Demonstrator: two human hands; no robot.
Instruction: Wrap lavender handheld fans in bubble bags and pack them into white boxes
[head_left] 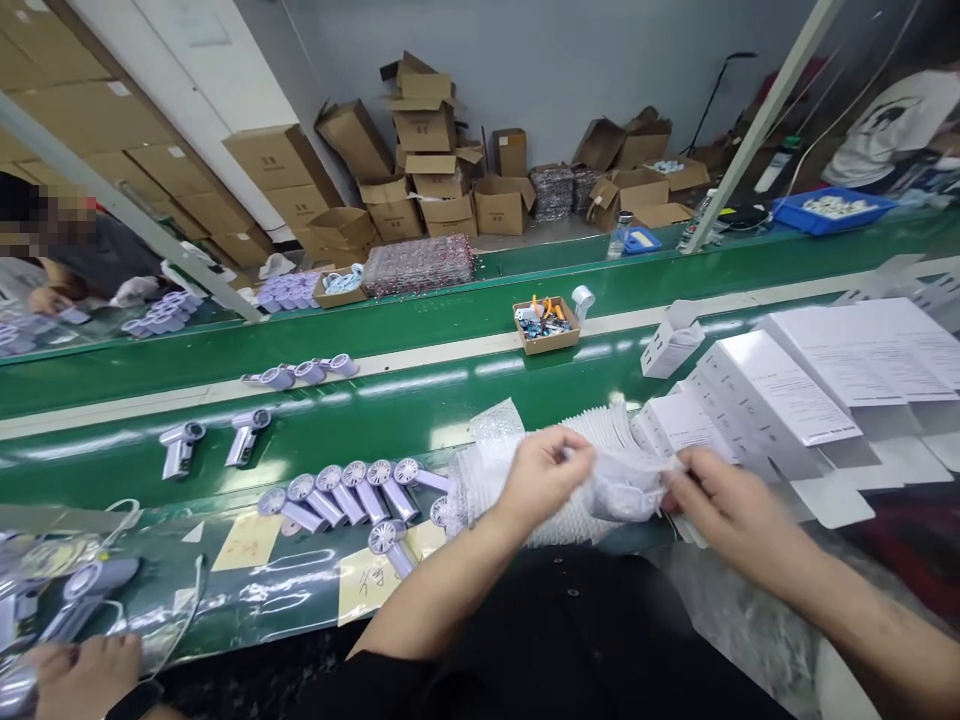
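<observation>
Both hands meet at the belt's near edge: left hand and right hand each pinch an end of a bubble bag with a fan inside. White boxes crowd the right. Loose fans lie just left. A small carton sits beyond on open belt.

Bare forearms on show, no sleeves reaching the wrists; left hand and right hand ungloved, ringless, over a black garment.
</observation>
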